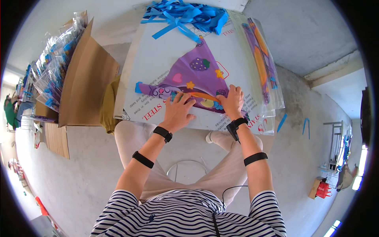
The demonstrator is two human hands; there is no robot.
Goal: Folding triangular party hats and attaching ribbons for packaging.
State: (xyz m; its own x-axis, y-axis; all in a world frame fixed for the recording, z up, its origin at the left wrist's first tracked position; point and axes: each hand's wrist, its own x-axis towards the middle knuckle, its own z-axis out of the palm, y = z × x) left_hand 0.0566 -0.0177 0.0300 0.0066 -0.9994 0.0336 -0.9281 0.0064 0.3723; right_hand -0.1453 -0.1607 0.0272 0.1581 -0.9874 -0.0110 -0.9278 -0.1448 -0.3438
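Observation:
A purple, roughly triangular printed sheet [193, 65] with fruit, heart and star pictures lies on the white board [148, 47] in front of me, its tip pointing away. Its near edge is folded or rolled into a band with orange and blue parts. My left hand [177, 112] rests on this band with fingers stretched out and thumb apart. At the band's right end, my right hand [233, 102] has bent fingers and thumb closed on the sheet's edge; its fingertips are partly hidden. A blue end piece [138, 87] sticks out at the left.
A pile of blue ribbons [189, 16] lies at the board's far edge, touching the sheet's tip. Clear bags with purple and orange folded pieces [256, 55] lie along the right side. An open cardboard box [85, 79] at left holds several filled clear bags [55, 63]. Blue scraps [282, 122] lie on the floor.

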